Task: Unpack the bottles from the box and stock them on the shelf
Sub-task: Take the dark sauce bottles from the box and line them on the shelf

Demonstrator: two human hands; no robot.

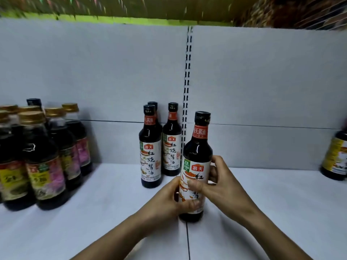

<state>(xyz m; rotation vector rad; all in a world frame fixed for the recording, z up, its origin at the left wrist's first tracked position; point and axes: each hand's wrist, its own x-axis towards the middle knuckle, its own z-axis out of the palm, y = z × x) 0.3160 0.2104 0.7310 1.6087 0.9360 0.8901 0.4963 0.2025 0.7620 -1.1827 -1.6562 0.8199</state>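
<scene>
Held upright in both hands: bottle (197,147), with left hand (167,201) curled round the lower label and right hand (223,182) wrapped round the other side, thumb across the front. Seems to stand base-down on the shelf (272,207), right at the seam (187,241) between two boards, in front of and a little right of the row (151,152) of three matching bottles against the back panel (262,81). Judged as the placing step, nearly done. To finish well: keep both grips low on the body, slide rather than lift, and push straight back to sit just beside the row without knocking into any neighbour. Twist so the label faces squarely forward like the others. Mind the seam, likely to catch the base and tip so tall and narrow a shape. Let go one hand at a time, only once steady. Keep clear of the gold-capped bottles (43,156) well to the left and the edge bottle (336,156) far right. Box not in view.
</scene>
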